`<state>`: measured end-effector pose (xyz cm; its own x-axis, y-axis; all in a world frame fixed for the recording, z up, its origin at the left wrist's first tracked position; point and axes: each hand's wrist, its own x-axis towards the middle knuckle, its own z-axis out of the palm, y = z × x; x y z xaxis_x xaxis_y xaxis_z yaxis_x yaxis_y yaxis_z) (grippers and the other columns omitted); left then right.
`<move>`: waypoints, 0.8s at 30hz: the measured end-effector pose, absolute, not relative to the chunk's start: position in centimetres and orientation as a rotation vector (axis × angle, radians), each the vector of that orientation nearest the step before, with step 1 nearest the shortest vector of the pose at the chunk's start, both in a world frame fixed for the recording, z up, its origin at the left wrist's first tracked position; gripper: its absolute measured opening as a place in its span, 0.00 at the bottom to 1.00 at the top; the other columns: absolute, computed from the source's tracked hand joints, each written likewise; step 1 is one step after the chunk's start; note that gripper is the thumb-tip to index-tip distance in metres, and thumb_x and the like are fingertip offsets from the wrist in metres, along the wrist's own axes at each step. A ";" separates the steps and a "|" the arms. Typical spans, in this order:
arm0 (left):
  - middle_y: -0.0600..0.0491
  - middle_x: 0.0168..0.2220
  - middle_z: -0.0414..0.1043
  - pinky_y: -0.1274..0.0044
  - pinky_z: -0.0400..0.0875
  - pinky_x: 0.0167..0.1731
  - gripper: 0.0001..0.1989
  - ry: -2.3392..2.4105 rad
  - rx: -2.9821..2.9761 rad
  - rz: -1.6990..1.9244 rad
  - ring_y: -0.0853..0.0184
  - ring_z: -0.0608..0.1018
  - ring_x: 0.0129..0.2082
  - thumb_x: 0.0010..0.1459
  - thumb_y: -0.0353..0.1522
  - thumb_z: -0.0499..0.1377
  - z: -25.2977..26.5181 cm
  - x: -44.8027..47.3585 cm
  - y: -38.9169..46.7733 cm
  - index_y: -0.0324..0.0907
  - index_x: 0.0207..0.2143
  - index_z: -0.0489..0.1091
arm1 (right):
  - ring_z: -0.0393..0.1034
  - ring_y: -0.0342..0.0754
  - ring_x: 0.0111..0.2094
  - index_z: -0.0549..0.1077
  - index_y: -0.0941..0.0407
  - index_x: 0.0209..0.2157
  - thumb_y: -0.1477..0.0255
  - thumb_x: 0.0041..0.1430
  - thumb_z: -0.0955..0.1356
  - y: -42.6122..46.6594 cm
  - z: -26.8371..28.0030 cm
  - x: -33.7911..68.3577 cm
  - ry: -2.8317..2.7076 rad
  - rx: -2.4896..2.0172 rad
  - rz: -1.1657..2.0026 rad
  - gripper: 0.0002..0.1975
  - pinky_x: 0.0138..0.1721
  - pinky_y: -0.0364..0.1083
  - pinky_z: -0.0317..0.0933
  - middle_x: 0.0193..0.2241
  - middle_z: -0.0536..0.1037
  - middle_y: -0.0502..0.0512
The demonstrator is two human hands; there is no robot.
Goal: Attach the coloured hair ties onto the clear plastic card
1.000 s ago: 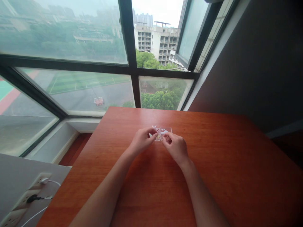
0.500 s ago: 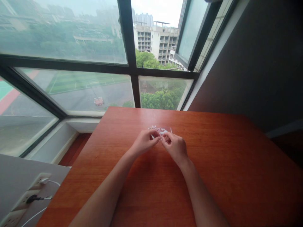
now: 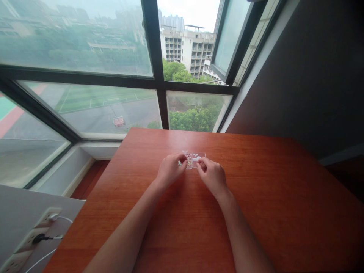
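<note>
A small clear plastic case (image 3: 194, 165) lies on the reddish-brown wooden table, partly hidden by my fingers. Its left part holds several tiny colourful pieces (image 3: 189, 163), too small to name; the right part looks flat and see-through with white marks on it. My left hand (image 3: 172, 167) reaches over the left side of the case, thumb and fingertips drawn together. At the right side, my right hand (image 3: 212, 172) has its thumb and forefinger pinched. Whatever either pinch holds is hidden or too small to make out. A narrow gap separates the two hands.
The wooden table (image 3: 182, 227) reaches to the window (image 3: 196, 110) at the back. Low on the left wall, sockets (image 3: 31, 240) carry plugs and cables. A dark wall (image 3: 307, 83) stands at the right.
My hands have moved apart: the left a little to the left, the right slightly to the right. More of the clear case and its tiny pieces now shows between them.
</note>
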<state>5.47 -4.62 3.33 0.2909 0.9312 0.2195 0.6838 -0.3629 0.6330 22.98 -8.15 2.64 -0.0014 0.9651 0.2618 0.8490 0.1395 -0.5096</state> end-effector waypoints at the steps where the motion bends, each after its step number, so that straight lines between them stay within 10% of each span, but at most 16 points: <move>1: 0.54 0.29 0.75 0.80 0.61 0.29 0.06 1.476 2.165 0.792 0.70 0.72 0.27 0.54 0.30 0.56 3.3 5.6 -4.7 0.41 0.29 0.72 | 0.70 0.44 0.29 0.75 0.52 0.35 0.71 0.58 0.66 -8.1 2.6 23.1 -1.877 -1.746 0.277 0.05 0.32 0.40 0.55 0.25 0.77 0.49; 24: 0.53 0.35 0.72 0.76 0.65 0.32 0.10 1.641 2.174 0.848 0.68 0.73 0.31 0.59 0.38 0.55 2.9 4.1 -3.7 0.44 0.37 0.73 | 0.70 0.46 0.30 0.75 0.51 0.34 0.70 0.58 0.65 -7.7 2.3 23.9 -1.810 -1.847 0.240 0.06 0.29 0.42 0.54 0.29 0.78 0.49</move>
<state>4.12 -3.70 2.86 0.1792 0.9432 0.2797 0.7739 -0.3107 0.5518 23.91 -7.69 2.34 0.0829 0.9674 0.2391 0.8717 0.0459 -0.4880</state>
